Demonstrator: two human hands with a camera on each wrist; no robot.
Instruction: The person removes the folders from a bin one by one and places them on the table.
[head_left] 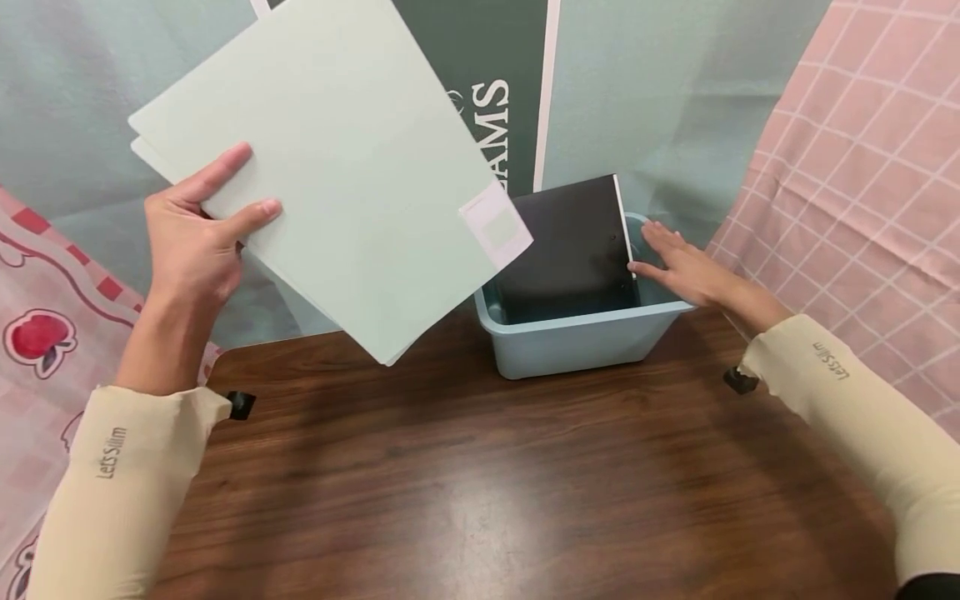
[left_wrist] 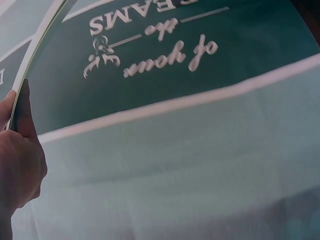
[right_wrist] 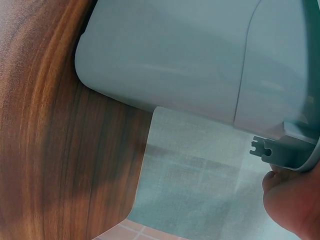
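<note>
My left hand [head_left: 198, 242] grips the edge of a pale green file folder [head_left: 337, 167], raised above the table's back edge at the left. The folder has a white label at one corner, and a second layer shows at its edges. In the left wrist view, it appears edge-on as a thin strip [left_wrist: 37, 52]. A light blue plastic bin [head_left: 577, 346] stands at the back of the table with a black flat folder [head_left: 562, 250] leaning in it. My right hand [head_left: 686, 271] is over the bin's right rim, fingers extended, its thumb by the black folder's white edge.
The brown wood table [head_left: 480, 500] spreads in front of the bin. Behind it hangs a green cloth with lettering [head_left: 491, 125]. A pink checked cloth [head_left: 885, 150] borders the right side, and a pink fruit-print cloth [head_left: 45, 400] the left.
</note>
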